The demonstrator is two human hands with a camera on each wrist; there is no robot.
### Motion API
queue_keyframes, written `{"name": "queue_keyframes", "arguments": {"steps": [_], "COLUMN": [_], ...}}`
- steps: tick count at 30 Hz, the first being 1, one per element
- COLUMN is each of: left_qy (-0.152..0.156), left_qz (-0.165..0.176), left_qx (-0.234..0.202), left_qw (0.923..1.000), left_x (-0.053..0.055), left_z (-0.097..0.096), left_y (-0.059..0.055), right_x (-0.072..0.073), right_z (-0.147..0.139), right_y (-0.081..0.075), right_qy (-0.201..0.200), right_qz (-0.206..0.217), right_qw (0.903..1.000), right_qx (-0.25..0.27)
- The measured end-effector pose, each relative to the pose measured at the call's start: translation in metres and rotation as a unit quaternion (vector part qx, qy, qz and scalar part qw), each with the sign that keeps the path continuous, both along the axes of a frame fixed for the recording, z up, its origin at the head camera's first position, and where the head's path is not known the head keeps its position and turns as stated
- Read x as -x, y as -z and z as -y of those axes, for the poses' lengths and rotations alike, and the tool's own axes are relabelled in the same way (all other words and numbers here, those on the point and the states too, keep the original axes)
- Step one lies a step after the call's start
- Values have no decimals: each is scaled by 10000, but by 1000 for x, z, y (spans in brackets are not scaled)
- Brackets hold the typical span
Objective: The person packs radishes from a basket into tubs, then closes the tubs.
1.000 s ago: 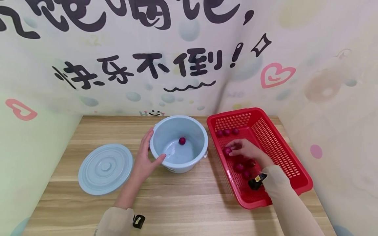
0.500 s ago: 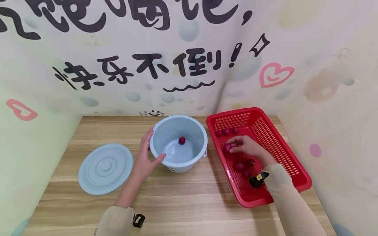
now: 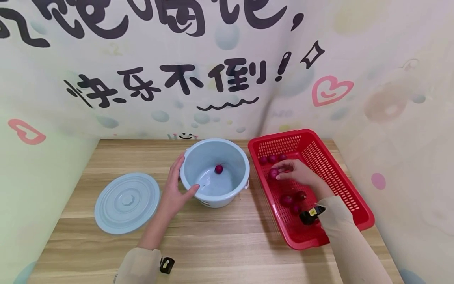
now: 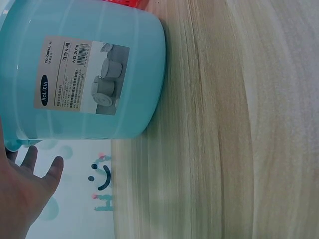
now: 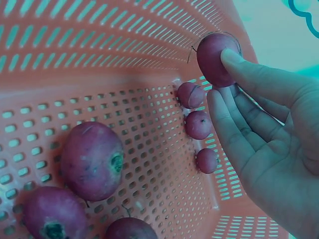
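My right hand (image 3: 296, 172) pinches a round red radish (image 5: 217, 59) between thumb and fingers, raised above the floor of the red basket (image 3: 354, 197). Its thin root tail shows in the right wrist view. My left hand (image 3: 173, 193) rests against the left side of the light blue bucket (image 3: 216, 201), thumb at the rim and fingers spread along the outside. One radish (image 3: 218, 169) lies inside the bucket. In the basket, a group of larger radishes (image 5: 92, 160) lies nearer me, and three small radishes (image 5: 198, 124) line the far end.
A round light blue lid (image 3: 127, 201) lies on the wooden table (image 3: 220, 244) left of the bucket. A white wall (image 3: 159, 118) with black lettering stands behind. The bucket's side carries a printed label (image 4: 82, 74).
My right hand has lifted the radish slightly and carried it a little toward the basket's far end. The left hand and the bucket stay in place.
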State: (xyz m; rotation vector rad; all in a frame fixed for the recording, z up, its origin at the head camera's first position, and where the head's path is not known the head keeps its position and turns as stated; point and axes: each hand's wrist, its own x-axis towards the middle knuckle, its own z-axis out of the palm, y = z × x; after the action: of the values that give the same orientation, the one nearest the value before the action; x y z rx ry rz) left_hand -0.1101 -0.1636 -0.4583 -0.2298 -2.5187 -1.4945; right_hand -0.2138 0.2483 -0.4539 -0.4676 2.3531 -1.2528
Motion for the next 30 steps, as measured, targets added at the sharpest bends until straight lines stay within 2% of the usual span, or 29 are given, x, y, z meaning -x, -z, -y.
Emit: {"name": "queue_keyframes", "arguments": {"steps": [8, 30], "left_qy": [8, 33], "left_qz": [-46, -28], "left_qx": [-14, -153], "left_qw": [10000, 9999], "left_x": [0, 1], "left_z": [0, 0], "left_y": [1, 3], "right_x": [-2, -5], "right_z": [2, 10], "right_y": [-7, -26], "right_qy": [160, 85], "right_qz": [-138, -211], "right_qw": [9998, 9994], "right_qx": [-41, 252]}}
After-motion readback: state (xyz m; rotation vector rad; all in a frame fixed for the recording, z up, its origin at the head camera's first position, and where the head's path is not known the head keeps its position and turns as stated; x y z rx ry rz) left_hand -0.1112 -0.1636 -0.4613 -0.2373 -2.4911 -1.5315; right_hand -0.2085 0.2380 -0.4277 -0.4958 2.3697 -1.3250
